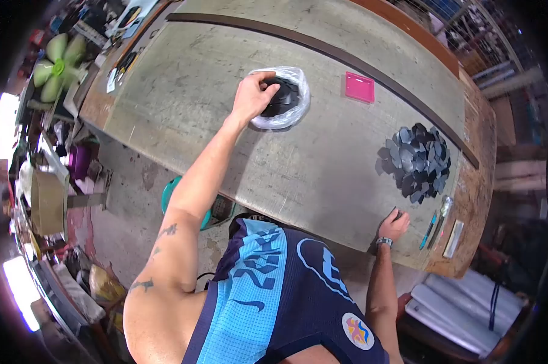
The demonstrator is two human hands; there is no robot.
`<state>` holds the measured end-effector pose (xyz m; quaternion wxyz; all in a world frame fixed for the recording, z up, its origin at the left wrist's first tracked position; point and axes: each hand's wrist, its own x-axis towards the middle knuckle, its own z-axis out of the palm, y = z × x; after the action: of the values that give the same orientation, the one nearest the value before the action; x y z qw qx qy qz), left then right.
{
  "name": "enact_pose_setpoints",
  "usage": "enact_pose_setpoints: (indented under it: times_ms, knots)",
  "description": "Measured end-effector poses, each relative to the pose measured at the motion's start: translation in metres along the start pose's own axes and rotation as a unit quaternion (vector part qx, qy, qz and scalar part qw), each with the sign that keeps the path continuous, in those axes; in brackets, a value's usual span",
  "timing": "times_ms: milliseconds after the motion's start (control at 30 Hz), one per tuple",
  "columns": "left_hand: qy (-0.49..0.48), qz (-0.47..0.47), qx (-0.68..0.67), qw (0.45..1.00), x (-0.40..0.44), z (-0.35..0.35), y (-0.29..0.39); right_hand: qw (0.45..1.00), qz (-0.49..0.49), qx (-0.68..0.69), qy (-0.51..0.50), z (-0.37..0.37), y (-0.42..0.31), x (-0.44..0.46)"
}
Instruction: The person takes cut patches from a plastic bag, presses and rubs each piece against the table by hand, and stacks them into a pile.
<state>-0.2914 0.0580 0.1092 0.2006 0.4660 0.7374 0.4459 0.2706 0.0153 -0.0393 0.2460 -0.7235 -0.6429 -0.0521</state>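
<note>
My left hand [254, 98] reaches over a clear plastic bag [301, 100] with a rolled-open mouth. Its thumb and fingers curl in at the bag's near side, against black flat pieces [285, 97] inside; whether a piece is between the fingertips is hidden. My right hand [394, 225] rests at the table's near edge, fingers closed, with a small dark piece showing between thumb and fingers. Just beyond it lies a spread heap of black, rounded cut pieces [416, 159].
A pink square tray [360, 88] sits near a long dark bar [322, 43] across the worktable [183, 79]. Right of my right hand lie a teal pen-like tool [428, 232] and a pale block [453, 239]. Silver rolls [462, 309] and a green-bladed fan [58, 67] stand off the table.
</note>
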Motion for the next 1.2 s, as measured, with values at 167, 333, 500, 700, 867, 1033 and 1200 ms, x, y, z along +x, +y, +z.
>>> enact_pose_setpoints:
  times_ms: [167, 333, 500, 700, 867, 1033, 1200]
  knots:
    - [-0.074, 0.071, -0.038, 0.994, -0.043, 0.090, 0.003, 0.999, 0.011, -0.030, -0.025, -0.011, -0.017, 0.003]
    - [-0.261, 0.113, -0.053, 0.957, -0.104, 0.201, 0.030, 0.999, 0.023, -0.025, -0.026, -0.014, -0.019, 0.003]
    - [-0.278, 0.133, 0.018, 0.951, -0.118, 0.268, 0.081, 0.999, 0.039, -0.006, -0.033, -0.022, -0.029, 0.004]
    - [-0.162, 0.197, 0.184, 0.949, -0.131, 0.302, 0.091, 0.998, 0.061, 0.004, -0.024, -0.024, -0.027, 0.003]
    - [-0.191, 0.159, 0.164, 0.955, -0.139, 0.267, 0.083, 0.997, 0.040, 0.043, -0.040, -0.021, -0.019, 0.000]
    - [-0.213, 0.219, 0.208, 0.929, -0.144, 0.236, 0.068, 0.996, 0.037, 0.070, -0.044, -0.023, -0.019, 0.003]
    - [-0.283, 0.127, 0.140, 0.940, -0.152, 0.223, 0.097, 0.995, 0.039, 0.075, -0.047, -0.026, -0.019, 0.005]
